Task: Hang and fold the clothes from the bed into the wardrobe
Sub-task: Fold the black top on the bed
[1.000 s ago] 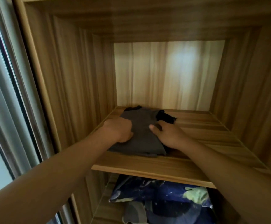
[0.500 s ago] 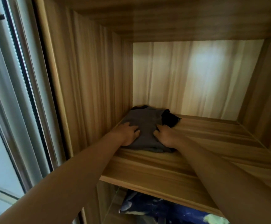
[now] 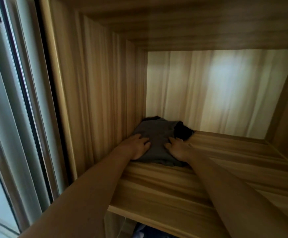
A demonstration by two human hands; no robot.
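Both hands lie flat, fingers spread: left hand [image 3: 138, 147] and right hand [image 3: 179, 150] press the folded grey garment [image 3: 157, 135] onto the shelf [image 3: 174, 188], close against the wardrobe's left wall [image 3: 102, 100]. Best to press evenly, then lift straight off so the folds hold.

Your left hand [image 3: 137, 146] and right hand [image 3: 180, 150] are bare; left forearm [image 3: 91, 191] and right forearm [image 3: 229, 194] uncovered to frame edge.

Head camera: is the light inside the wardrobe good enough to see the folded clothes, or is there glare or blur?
Head view: dim overall, with a bright patch on the back panel. The grey folded garment lies in shadow, its folds barely readable. There is wide-angle stretch at the edges. The left hand and right hand look slightly soft.
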